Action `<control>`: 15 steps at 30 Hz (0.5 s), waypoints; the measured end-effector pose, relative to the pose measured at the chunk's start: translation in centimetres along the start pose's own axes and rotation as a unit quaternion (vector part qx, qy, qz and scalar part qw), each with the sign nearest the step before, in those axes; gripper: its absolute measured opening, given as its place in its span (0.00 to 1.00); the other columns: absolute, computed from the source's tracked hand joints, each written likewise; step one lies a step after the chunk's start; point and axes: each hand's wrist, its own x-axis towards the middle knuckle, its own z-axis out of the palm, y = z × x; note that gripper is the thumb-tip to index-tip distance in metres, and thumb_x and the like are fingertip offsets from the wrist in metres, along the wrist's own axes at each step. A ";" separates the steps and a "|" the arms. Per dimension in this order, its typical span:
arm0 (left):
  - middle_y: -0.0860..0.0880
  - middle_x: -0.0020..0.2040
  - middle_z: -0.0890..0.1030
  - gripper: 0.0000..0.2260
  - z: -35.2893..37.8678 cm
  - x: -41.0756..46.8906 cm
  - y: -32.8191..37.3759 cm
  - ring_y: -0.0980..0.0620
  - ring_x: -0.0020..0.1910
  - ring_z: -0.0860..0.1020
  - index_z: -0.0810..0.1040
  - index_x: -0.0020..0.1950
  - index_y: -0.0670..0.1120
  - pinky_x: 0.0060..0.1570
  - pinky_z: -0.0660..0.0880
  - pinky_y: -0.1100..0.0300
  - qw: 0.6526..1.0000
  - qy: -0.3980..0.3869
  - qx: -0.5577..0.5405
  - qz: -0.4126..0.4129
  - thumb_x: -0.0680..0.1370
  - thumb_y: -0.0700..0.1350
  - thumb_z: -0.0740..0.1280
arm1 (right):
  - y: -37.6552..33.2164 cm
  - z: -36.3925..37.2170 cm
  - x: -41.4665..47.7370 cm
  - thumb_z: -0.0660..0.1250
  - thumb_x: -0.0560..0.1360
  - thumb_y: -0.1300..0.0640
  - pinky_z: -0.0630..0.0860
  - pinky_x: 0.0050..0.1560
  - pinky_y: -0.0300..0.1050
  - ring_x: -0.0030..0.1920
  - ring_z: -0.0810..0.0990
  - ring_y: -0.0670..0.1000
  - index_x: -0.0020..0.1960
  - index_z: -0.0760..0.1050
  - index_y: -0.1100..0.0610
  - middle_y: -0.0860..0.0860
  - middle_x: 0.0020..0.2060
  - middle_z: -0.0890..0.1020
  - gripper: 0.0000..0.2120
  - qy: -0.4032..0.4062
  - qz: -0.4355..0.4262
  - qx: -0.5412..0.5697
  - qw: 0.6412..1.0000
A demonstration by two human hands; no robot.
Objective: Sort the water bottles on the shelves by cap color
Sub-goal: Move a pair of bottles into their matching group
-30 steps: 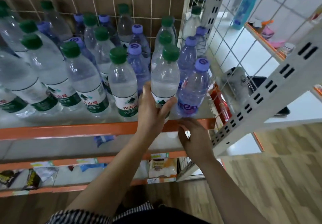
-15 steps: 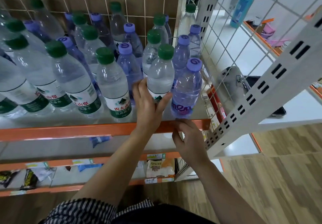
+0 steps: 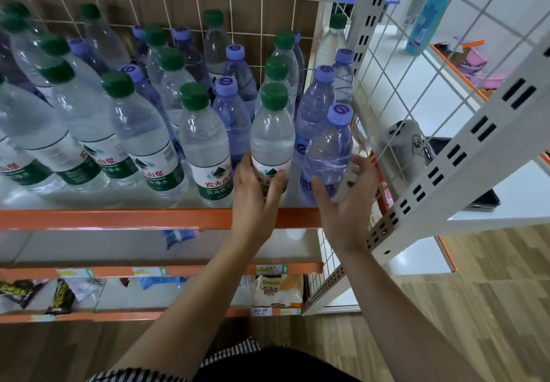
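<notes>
1. The top shelf (image 3: 119, 218) holds upright water bottles with green and purple caps. Greens fill 9 to 11 o'clock and purples bunch toward 3 o'clock by the wire side panel (image 3: 387, 84). The middle rows are interleaved, so we judge the sort is part done.
2. Our left hand (image 3: 256, 197) is wrapped round the green-capped bottle (image 3: 272, 140) at label height, thumb on its right side and fingers round its left. That bottle stands at the shelf's front edge, about 5 o'clock. We can't tell whether its base is on the deck or just off it.
3. Our right hand (image 3: 346, 206) is cupped at the purple-capped bottle (image 3: 329, 149), which sits at 3 o'clock of the green one, in the front right corner. The thumb lies over the bottle's lower front. The fingers (image 3: 364, 167) are spread and look just clear of its right side, so no clamp yet. That area is blurred.
4. Why, as we read it: this green sits among purples on the purple side. Holding it low on the label keeps it steady while the right hand readies its neighbour. It looks like a swap or making room.
5. Next move needs the right fingers closed, then a straight lift clear of the neighbouring caps.
6. Risk: the bottles are packed tight and tall, so a sideways drag could topple the row behind or push one over the front edge.
7. Snack packets (image 3: 276, 291) lie on a lower shelf at 6 o'clock.
</notes>
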 end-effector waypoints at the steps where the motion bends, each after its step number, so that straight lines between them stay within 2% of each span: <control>1: 0.47 0.68 0.71 0.28 -0.2 -0.4 0.0 0.55 0.66 0.68 0.61 0.75 0.46 0.67 0.65 0.62 1.000 -0.001 0.007 -0.003 0.80 0.59 0.60 | 0.1 0.3 0.7 0.73 0.72 0.46 0.69 0.64 0.42 0.64 0.70 0.50 0.69 0.65 0.60 0.53 0.63 0.70 0.33 -0.022 0.019 0.004 1.000; 3: 0.48 0.72 0.68 0.30 -0.7 -1.2 -0.1 0.63 0.67 0.63 0.59 0.77 0.47 0.65 0.57 0.76 1.000 -0.005 0.023 -0.006 0.79 0.61 0.56 | 0.1 0.8 1.6 0.75 0.70 0.46 0.72 0.63 0.43 0.62 0.73 0.47 0.68 0.65 0.49 0.49 0.61 0.73 0.31 -0.057 0.027 0.045 0.997; 4: 0.48 0.73 0.67 0.30 -0.9 -1.5 -0.2 0.63 0.68 0.61 0.58 0.77 0.48 0.65 0.55 0.76 1.000 -0.008 0.029 -0.008 0.79 0.61 0.56 | 0.1 1.0 1.9 0.75 0.70 0.46 0.72 0.62 0.40 0.60 0.74 0.43 0.65 0.64 0.40 0.45 0.59 0.74 0.29 -0.067 0.022 0.065 0.995; 5: 0.48 0.74 0.66 0.29 -1.2 -1.8 -0.3 0.61 0.70 0.62 0.58 0.77 0.48 0.66 0.56 0.72 0.999 -0.011 0.035 -0.006 0.80 0.60 0.56 | 0.1 1.2 2.2 0.76 0.70 0.46 0.72 0.60 0.34 0.59 0.74 0.39 0.62 0.63 0.32 0.40 0.57 0.74 0.29 -0.069 0.016 0.077 0.995; 6: 0.48 0.73 0.67 0.27 -1.5 -2.1 -0.4 0.59 0.71 0.63 0.58 0.77 0.48 0.67 0.57 0.67 0.999 -0.012 0.038 -0.001 0.81 0.58 0.57 | 0.1 1.2 2.3 0.75 0.70 0.45 0.70 0.58 0.30 0.58 0.74 0.36 0.60 0.62 0.29 0.37 0.56 0.74 0.28 -0.067 0.014 0.086 0.994; 7: 0.48 0.73 0.67 0.26 -1.7 -2.3 -0.4 0.57 0.71 0.64 0.59 0.76 0.47 0.67 0.59 0.65 0.999 -0.013 0.039 0.007 0.81 0.57 0.57 | 0.2 1.3 2.4 0.75 0.70 0.45 0.71 0.58 0.30 0.58 0.74 0.35 0.60 0.63 0.31 0.36 0.56 0.74 0.27 -0.064 0.020 0.098 0.993; 9: 0.49 0.72 0.68 0.25 -2.1 -2.7 -0.4 0.58 0.70 0.66 0.61 0.76 0.48 0.67 0.61 0.66 0.999 -0.015 0.037 0.017 0.81 0.56 0.57 | 0.3 1.4 2.2 0.75 0.69 0.45 0.74 0.59 0.38 0.58 0.76 0.40 0.63 0.64 0.42 0.41 0.57 0.76 0.28 -0.054 0.030 0.119 0.991; 10: 0.50 0.71 0.68 0.25 -2.3 -2.8 -0.4 0.58 0.69 0.66 0.61 0.75 0.49 0.67 0.62 0.64 0.999 -0.015 0.037 0.019 0.81 0.57 0.57 | 0.2 1.4 2.1 0.75 0.69 0.45 0.75 0.58 0.43 0.58 0.77 0.42 0.62 0.64 0.44 0.44 0.57 0.76 0.27 -0.041 0.026 0.122 0.991; 12: 0.52 0.70 0.69 0.24 -2.8 -3.0 -0.2 0.58 0.68 0.68 0.62 0.75 0.50 0.66 0.67 0.60 0.999 -0.016 0.038 0.021 0.81 0.57 0.56 | -0.6 1.1 1.8 0.74 0.69 0.46 0.77 0.56 0.46 0.56 0.78 0.44 0.59 0.64 0.42 0.46 0.54 0.77 0.25 -0.009 -0.001 0.128 0.992; 15: 0.55 0.66 0.72 0.21 -3.7 -3.0 0.3 0.60 0.65 0.71 0.65 0.72 0.50 0.63 0.72 0.59 0.998 -0.006 0.024 0.050 0.82 0.57 0.55 | -2.2 0.3 1.5 0.74 0.69 0.48 0.78 0.52 0.44 0.52 0.81 0.49 0.60 0.65 0.41 0.47 0.53 0.79 0.24 0.022 -0.044 0.163 0.985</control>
